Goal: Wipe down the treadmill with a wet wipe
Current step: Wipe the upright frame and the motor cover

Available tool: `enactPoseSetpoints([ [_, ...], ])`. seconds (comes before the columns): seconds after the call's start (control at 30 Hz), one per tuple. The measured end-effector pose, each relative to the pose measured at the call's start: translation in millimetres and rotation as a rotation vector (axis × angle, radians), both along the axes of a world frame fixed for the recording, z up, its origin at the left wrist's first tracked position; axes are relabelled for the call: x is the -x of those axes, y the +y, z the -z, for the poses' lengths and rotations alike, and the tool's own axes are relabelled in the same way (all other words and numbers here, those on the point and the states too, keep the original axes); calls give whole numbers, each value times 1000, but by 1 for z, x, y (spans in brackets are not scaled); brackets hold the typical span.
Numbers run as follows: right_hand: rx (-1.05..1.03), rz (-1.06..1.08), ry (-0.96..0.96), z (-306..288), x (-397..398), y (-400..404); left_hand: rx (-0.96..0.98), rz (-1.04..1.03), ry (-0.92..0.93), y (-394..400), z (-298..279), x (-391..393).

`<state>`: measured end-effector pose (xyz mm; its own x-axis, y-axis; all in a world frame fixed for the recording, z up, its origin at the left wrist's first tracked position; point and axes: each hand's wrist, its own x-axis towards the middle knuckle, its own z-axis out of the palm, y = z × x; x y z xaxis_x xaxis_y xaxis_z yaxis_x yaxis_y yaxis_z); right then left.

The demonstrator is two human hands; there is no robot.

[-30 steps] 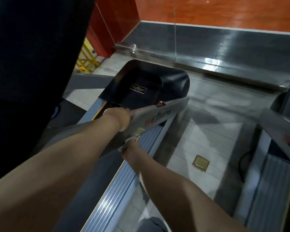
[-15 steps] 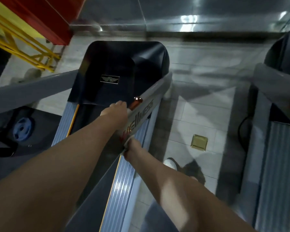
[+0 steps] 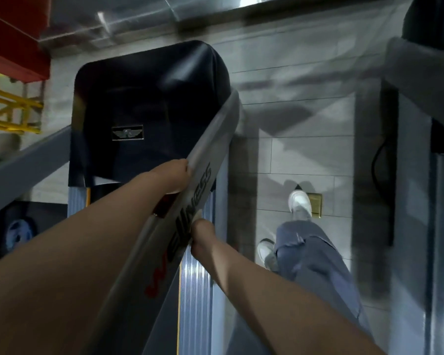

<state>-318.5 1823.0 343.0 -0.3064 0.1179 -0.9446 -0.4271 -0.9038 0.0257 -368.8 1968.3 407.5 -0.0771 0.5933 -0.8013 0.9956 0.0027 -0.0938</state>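
The treadmill fills the middle of the head view, its black motor cover at 12 o'clock and its grey slanted side rail running from the cover down toward 7 o'clock, with red and black lettering along it. The left hand sits on the upper edge of this rail near the centre, fingers curled over the far side so that it grips the rail. The right hand is just below it, toward 5 o'clock, on the rail's lower edge; its fingers are curled, and a sliver of pale material, apparently the wet wipe, shows at its top against the rail (too little shows to be sure how it is held). A ribbed grey foot strip with a yellow line runs beneath the hands toward 6 o'clock. At 3 o'clock, on the tiled floor, stand the person's white shoes and blue trouser leg. A yellow frame lies at 9 o'clock.
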Motion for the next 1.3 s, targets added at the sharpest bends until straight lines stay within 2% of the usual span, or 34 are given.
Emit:
enactPoseSetpoints([
  [0.17, 8, -21, 20, 39, -5, 35, -11, -68, -43, 43, 40, -7],
  [0.33, 58, 71, 56, 79, -3, 61, -1, -96, 24, 83, 85, -11],
  [0.5, 91, 72, -19, 123, -4, 92, -31, -40, -54, 119, 133, -20],
  [0.73, 95, 236, 1, 192, 2, 145, -74, -6, -107, 173, 210, -19],
  [0.87, 27, 159, -93, 230, 4, 174, -100, 41, -164, 198, 254, -16],
  [1.17, 66, 169, -176, 254, -10, 212, -61, -24, -264, 209, 285, -15],
  [1.23, 83, 167, -190, 262, -10, 224, -95, 65, -219, 213, 295, -15],
  [1.3, 78, 183, -179, 277, -14, 238, -174, 268, -128, 220, 309, -17],
])
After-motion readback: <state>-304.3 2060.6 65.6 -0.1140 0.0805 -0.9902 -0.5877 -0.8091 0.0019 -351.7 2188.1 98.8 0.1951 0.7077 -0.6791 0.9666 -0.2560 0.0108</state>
